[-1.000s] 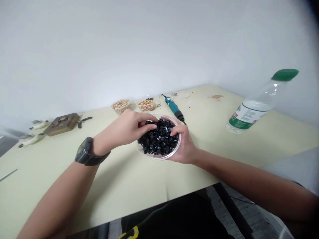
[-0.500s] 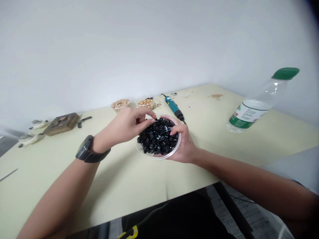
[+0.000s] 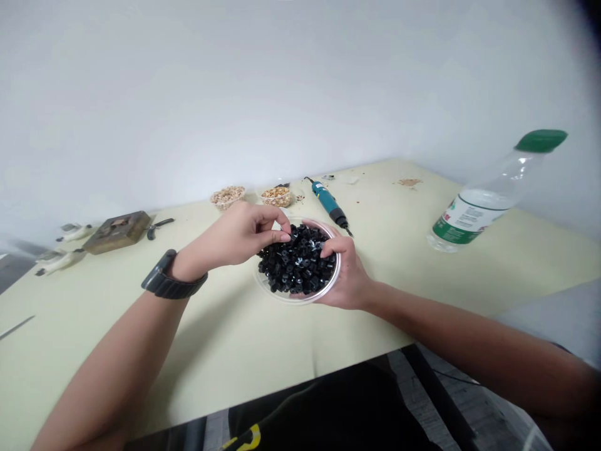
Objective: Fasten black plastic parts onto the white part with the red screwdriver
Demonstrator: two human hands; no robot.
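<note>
A round clear plastic tub, tilted toward me, is heaped with small black plastic parts, some showing a hole. My right hand grips the tub from the right, thumb over the rim and fingers beneath. My left hand, a black watch on its wrist, is at the heap's upper left edge. Its thumb and index finger are pinched together there; whatever is between the fingertips blends into the black parts and cannot be made out.
Behind the tub stand two small containers of metal pieces and a teal electric screwdriver. A clear bottle with a green cap is at right. Far left lie a metal block, pliers and white fixtures.
My left thumb and index finger have closed from slightly apart into a pinch at the heap. My right hand keeps its grip on the tub, which has barely moved.
</note>
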